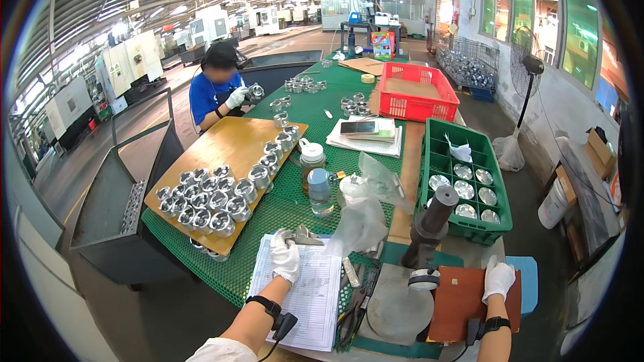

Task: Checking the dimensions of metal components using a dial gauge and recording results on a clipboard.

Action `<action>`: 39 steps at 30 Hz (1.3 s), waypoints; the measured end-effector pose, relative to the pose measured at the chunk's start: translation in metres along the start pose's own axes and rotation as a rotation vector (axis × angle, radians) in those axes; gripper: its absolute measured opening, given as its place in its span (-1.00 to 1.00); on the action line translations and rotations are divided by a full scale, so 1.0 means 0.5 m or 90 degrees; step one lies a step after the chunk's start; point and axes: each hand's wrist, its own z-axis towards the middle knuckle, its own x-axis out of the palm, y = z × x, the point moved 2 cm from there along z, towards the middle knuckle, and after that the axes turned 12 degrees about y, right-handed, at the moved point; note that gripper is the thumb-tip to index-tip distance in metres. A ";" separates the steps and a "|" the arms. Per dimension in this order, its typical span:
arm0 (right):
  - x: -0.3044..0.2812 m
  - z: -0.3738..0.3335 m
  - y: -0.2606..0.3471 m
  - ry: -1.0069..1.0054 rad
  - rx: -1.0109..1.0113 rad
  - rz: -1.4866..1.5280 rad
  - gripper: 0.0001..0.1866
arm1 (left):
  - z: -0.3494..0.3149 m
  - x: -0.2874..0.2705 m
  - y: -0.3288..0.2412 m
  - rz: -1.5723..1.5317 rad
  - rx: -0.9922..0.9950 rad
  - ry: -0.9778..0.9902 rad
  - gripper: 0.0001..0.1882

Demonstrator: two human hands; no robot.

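Observation:
My left hand point(285, 260), in a white glove, rests over the printed form sheets point(305, 305). Its fingers are closed on a grey metal part point(303, 236) at the top of the sheets; the part's exact kind is unclear. My right hand point(498, 277), also gloved, lies on the right side of a reddish-brown board point(463, 305), fingers stretched forward and nothing visible in them. Between my hands stands a dark gauge stand point(429, 224) with a round dial point(424, 279) low on its column, beside a round metal plate point(400, 305).
Shiny metal cups point(218, 200) crowd a yellow board point(201, 154). Two bottles point(320, 193) and plastic bags point(362, 221) stand mid-table. A green divided crate point(493, 231) holds metal discs; a red crate point(419, 90) lies beyond. A seated person point(221, 87) handles a part across the table.

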 end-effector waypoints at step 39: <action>0.045 0.022 -0.032 0.049 0.015 0.006 -0.46 | 0.000 0.018 -0.043 0.384 0.062 0.121 -0.51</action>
